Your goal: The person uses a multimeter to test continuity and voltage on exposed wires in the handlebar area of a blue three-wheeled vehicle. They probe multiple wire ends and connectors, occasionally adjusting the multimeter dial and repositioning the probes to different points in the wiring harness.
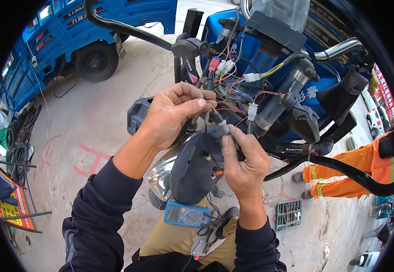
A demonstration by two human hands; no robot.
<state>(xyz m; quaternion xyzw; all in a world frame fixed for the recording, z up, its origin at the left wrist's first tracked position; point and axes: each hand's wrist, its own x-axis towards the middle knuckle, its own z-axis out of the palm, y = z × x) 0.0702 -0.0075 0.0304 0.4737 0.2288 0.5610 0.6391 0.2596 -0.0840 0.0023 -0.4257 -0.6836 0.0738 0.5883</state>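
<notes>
My left hand (pixel 176 113) is closed in a pinch on a thin wire (pixel 212 106) with a reddish, coppery end. My right hand (pixel 247 158) is closed around a slim grey cylindrical piece (pixel 224 127) with a dark tip, whose kind I cannot make out; the tip points at the wire. Just beyond both hands spreads a tangle of coloured wires (pixel 233 93) with a red connector (pixel 214 64) and a white connector (pixel 252 77). Below the hands hangs a headlight (pixel 160 174) with a black housing (pixel 192 165). A blue multimeter (pixel 185 214) rests on my lap, leads trailing.
Handlebars (pixel 333 53) and fork tubes (pixel 283 97) of a blue vehicle frame the wiring. A blue three-wheeled truck (pixel 97 59) stands at the far left. On the right are a person in orange trousers (pixel 342 170) and a green crate (pixel 289 214) on the ground.
</notes>
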